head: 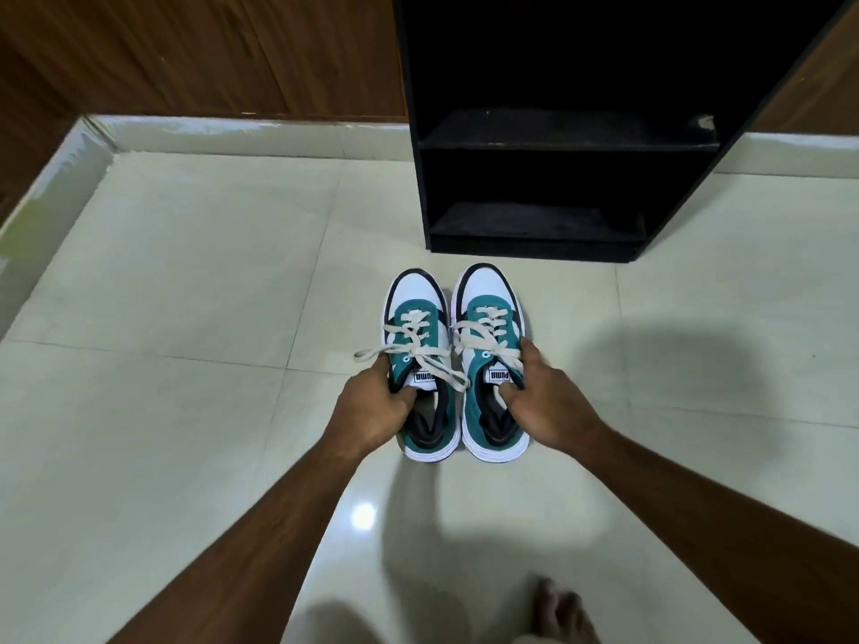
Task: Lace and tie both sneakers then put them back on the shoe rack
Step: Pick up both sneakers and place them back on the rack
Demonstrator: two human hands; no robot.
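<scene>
Two teal, white and navy sneakers stand side by side on the tiled floor, toes pointing at the shoe rack. Cream laces are tied in bows on both. My left hand (377,404) grips the left sneaker (418,327) at its outer collar, fingers curled inside the opening. My right hand (541,392) grips the right sneaker (488,313) the same way, thumb on its outer side and fingers tucked inside. The black shoe rack (564,144) stands just beyond the toes, with two low shelves showing.
Pale glossy floor tiles (195,281) spread around the shoes. A brown wooden wall (186,53) with a pale skirting runs along the back and left. My bare toes (558,601) show at the bottom edge.
</scene>
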